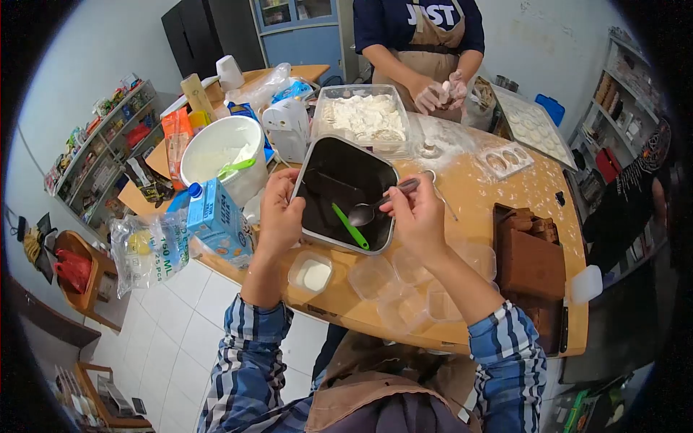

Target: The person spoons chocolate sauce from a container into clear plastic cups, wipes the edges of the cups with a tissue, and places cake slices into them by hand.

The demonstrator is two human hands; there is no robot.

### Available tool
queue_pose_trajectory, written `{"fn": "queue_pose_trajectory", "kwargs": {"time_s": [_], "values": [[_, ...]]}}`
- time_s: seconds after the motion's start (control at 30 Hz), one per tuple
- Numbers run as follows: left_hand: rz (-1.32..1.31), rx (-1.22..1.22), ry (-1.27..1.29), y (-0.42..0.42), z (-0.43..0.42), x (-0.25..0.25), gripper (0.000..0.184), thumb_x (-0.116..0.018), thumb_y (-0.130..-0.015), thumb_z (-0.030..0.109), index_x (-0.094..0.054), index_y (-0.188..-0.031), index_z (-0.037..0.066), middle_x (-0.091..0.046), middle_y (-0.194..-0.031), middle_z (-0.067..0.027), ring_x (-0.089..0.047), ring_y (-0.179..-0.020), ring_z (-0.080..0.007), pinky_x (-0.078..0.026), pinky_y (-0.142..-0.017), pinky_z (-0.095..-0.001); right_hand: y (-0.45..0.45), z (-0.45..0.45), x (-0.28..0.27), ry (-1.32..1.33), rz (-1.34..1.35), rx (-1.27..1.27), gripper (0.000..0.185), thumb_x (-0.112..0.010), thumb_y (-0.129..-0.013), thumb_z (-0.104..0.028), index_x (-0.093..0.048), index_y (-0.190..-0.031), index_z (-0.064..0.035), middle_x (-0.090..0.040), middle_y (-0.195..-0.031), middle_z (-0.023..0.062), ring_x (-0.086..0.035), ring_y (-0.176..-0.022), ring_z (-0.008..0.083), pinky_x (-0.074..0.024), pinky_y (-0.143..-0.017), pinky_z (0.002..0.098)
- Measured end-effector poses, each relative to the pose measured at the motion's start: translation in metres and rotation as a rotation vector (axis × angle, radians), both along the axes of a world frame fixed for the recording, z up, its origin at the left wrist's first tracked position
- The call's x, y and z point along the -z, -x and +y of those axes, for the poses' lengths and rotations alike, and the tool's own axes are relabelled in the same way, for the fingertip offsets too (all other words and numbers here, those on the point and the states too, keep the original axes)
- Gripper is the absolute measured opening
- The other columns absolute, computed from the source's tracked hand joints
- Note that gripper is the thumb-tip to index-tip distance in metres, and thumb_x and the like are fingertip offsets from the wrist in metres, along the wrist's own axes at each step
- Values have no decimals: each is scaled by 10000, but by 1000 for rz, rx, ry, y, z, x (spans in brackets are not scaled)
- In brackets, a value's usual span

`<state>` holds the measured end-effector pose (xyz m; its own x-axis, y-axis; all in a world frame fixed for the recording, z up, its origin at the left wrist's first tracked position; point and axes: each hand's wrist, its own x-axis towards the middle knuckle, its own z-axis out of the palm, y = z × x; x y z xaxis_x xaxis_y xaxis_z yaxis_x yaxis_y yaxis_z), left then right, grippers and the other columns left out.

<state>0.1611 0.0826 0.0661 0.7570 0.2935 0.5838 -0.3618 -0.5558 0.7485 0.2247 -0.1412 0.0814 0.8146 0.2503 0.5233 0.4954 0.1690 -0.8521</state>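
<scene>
My left hand (282, 211) grips the left rim of a deep metal container (332, 173) with dark contents, which is tilted above the table. My right hand (416, 215) holds a metal spoon (362, 213) by its handle, its bowl over the container. A green-handled utensil (349, 226) lies inside the container. Below my left hand, a small clear cup (311, 273) has white stuff in it. Several clear plastic cups (372, 278) stand under my right forearm. A blue milk carton (215, 216) and a white bucket (222, 148) are left of my left hand.
Across the wooden table (462, 206), a person (426, 54) in an apron has floury hands together beside a box of flour (364, 119). Brown cake blocks (532, 263) sit at the right. A tray of dough rounds (530, 119) lies at the back right. Another person (632, 187) stands far right.
</scene>
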Motion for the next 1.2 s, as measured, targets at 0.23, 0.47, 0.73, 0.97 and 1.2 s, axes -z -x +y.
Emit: {"fn": "queue_pose_trajectory", "kwargs": {"time_s": [0.23, 0.47, 0.73, 0.97, 1.2], "values": [[63, 15, 112, -6, 5, 0, 391, -453, -670, -104, -520, -1050, -40, -466, -1097, -69, -516, -952, -132, -395, -833, -237, -16, 6, -16, 16, -177, 170, 130, -503, -866, -79, -438, -934, 10, -584, -690, 108, -610, -570, 164, -472, -515, 283], [50, 25, 145, -6, 2, -2, 359, -462, -666, -89, -538, -1014, -41, -497, -1054, -71, -503, -962, -133, -376, -846, -232, -35, 16, 17, 266, 180, 114, 136, -481, -836, -49, -397, -918, 19, -568, -660, 119, -601, -512, 178, -466, -457, 288], [60, -11, 110, -7, 9, -3, 275, -478, -603, -80, -550, -865, -39, -481, -1116, -96, -485, -992, -178, -355, -885, -263, -40, 14, 7, 24, 497, 75, 173, -458, -822, -40, -356, -942, 30, -550, -676, 152, -601, -471, 206, -484, -377, 280], [94, 0, 28, 0, 1, -16, 188, -487, -569, -57, -521, -752, -26, -464, -1153, -119, -460, -1036, -199, -351, -902, -286, -31, 30, -2, -133, 642, -67, 237, -431, -818, -22, -312, -1021, 15, -529, -755, 176, -611, -511, 226, -509, -406, 288], [93, 3, 16, -2, 3, -9, 211, -602, -659, -2, -588, -869, -17, -454, -1155, -93, -461, -1032, -180, -371, -885, -290, -23, 41, -4, -194, 651, -105, 244, -425, -812, -8, -304, -1023, 12, -524, -757, 184, -612, -518, 239, -522, -426, 302]]}}
